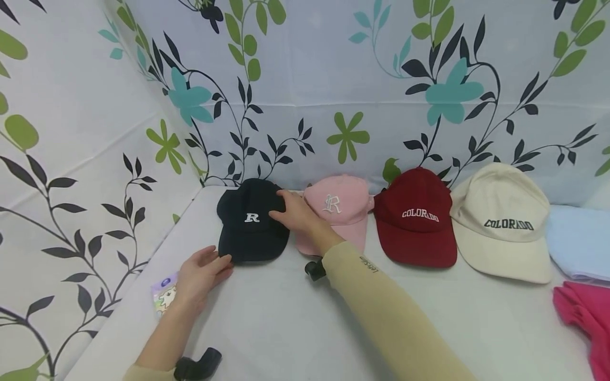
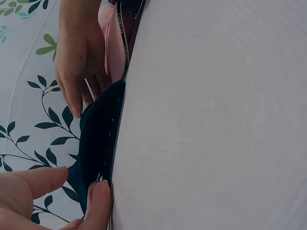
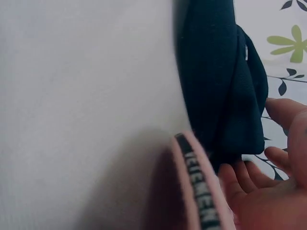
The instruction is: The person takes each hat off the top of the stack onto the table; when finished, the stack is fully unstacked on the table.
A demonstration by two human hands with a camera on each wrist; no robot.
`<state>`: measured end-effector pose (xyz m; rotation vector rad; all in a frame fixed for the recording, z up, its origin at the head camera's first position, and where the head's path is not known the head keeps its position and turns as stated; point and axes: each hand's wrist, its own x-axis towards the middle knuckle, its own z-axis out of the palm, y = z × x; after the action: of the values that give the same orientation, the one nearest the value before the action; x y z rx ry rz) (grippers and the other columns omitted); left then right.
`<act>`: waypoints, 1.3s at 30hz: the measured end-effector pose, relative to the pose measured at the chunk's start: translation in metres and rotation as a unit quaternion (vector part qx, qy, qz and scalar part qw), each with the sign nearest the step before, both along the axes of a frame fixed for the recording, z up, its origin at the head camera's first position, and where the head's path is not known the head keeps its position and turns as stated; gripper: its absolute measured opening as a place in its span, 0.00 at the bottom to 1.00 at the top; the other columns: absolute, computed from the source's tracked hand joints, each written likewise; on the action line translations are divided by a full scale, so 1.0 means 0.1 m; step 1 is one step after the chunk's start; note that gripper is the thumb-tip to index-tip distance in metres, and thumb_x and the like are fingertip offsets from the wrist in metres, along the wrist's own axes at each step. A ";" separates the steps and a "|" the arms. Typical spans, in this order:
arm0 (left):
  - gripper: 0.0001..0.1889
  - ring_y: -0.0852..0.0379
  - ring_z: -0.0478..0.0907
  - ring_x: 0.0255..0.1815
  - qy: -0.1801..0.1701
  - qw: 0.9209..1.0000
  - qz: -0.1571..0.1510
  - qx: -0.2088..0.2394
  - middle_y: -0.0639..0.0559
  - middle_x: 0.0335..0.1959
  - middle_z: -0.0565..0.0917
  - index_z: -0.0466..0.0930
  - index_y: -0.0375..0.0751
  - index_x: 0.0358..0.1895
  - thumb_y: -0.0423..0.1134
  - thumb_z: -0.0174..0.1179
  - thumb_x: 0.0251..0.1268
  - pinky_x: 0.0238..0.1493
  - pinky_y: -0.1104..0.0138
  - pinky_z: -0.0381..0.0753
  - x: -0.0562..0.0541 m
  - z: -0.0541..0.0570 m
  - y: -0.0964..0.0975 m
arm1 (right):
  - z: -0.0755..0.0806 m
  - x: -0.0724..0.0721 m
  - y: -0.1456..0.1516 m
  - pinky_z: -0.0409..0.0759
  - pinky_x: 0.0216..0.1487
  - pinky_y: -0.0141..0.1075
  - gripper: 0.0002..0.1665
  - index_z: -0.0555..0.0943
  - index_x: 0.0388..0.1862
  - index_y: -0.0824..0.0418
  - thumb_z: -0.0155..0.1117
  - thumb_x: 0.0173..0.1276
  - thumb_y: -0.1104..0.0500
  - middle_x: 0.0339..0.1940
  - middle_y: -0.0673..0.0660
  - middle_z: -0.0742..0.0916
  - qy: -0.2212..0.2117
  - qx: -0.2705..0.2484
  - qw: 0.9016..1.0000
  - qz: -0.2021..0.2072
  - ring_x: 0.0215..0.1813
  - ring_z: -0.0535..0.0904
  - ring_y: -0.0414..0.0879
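Note:
A black baseball cap [image 1: 253, 222] with a white R on its front sits at the left end of a row of caps, brim toward me. My left hand [image 1: 202, 275] is at the brim's left corner, fingertips touching its edge. In the left wrist view the thumb [image 2: 50, 181] stands apart from the forefinger. My right hand [image 1: 297, 211] lies along the right side of the crown, fingers loosely spread. The right wrist view has those fingers [image 3: 280, 110] beside the dark cloth; whether every fingertip touches is unclear. A pink cap [image 1: 340, 206] is partly behind the right hand.
Rightward along the white table [image 1: 276, 323] stand a red cap [image 1: 416, 219] and a cream cap [image 1: 505, 222], both lettered COLORADO. Light blue cloth [image 1: 579, 241] and bright pink cloth [image 1: 583, 312] lie at the right edge. A small colourful packet [image 1: 164, 293] lies near the left forearm.

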<state>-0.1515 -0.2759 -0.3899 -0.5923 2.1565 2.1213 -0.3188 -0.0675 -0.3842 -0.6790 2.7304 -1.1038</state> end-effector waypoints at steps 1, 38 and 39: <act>0.40 0.63 0.84 0.46 0.001 1.000 0.004 0.000 0.35 0.78 0.57 0.46 0.34 0.80 0.33 0.59 0.74 0.52 0.68 0.81 -0.01 -0.01 0.01 | 0.00 0.00 0.00 0.60 0.75 0.41 0.39 0.61 0.78 0.63 0.62 0.76 0.50 0.75 0.62 0.70 0.000 0.000 1.000 -0.004 0.76 0.63 0.53; 0.39 0.63 0.84 0.43 0.014 1.000 0.025 0.010 0.29 0.73 0.61 0.51 0.24 0.77 0.26 0.62 0.68 0.49 0.69 0.82 -0.24 -0.03 0.18 | 0.17 0.00 0.04 0.63 0.74 0.41 0.32 0.66 0.75 0.66 0.60 0.77 0.58 0.71 0.65 0.73 0.060 0.010 0.997 -0.054 0.73 0.67 0.54; 0.39 0.63 0.85 0.43 0.014 1.000 0.024 0.010 0.29 0.74 0.61 0.51 0.24 0.77 0.26 0.62 0.69 0.49 0.70 0.82 -0.25 -0.03 0.19 | 0.17 0.00 0.04 0.63 0.73 0.41 0.32 0.65 0.75 0.66 0.60 0.77 0.58 0.71 0.65 0.73 0.056 0.013 0.997 -0.056 0.73 0.67 0.54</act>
<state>-0.1765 -0.2574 -0.3933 -0.6217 2.1541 2.1848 -0.3189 -0.0633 -0.3671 -0.6083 2.9059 -1.0824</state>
